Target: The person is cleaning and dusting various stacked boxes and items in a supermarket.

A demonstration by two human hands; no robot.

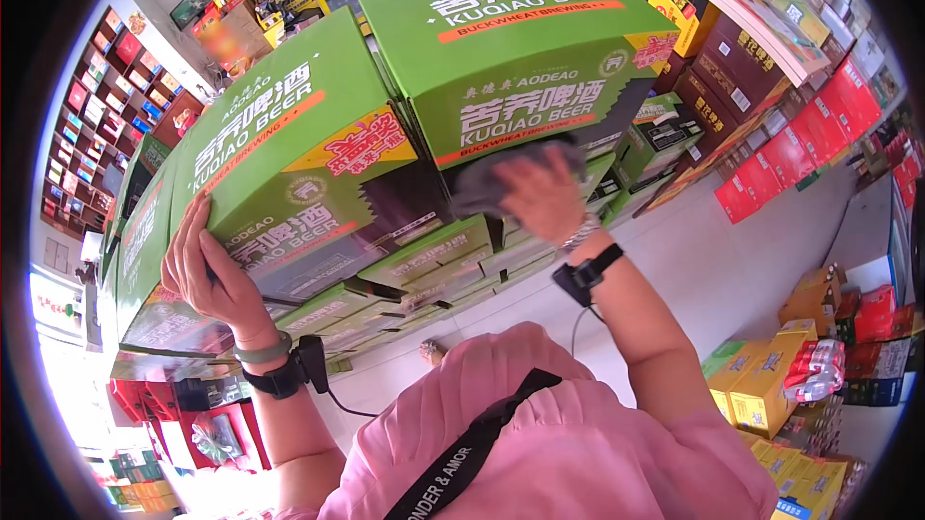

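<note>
Two green Kuqiao Beer cartons top a stack of the same cartons. My left hand (210,274) presses flat against the lower corner of the left carton (279,144). My right hand (544,194) holds a grey cloth (491,183) against the front face of the right carton (520,48). Both wrists carry black strapped devices with cables. A pink shirt and a black strap fill the bottom of the view.
More green cartons (424,265) are stacked beneath. Red and brown boxes (790,125) are piled at the right, yellow cartons (761,385) at the lower right. Wall shelves (106,106) with goods stand at the left. White floor (713,260) lies between the stacks.
</note>
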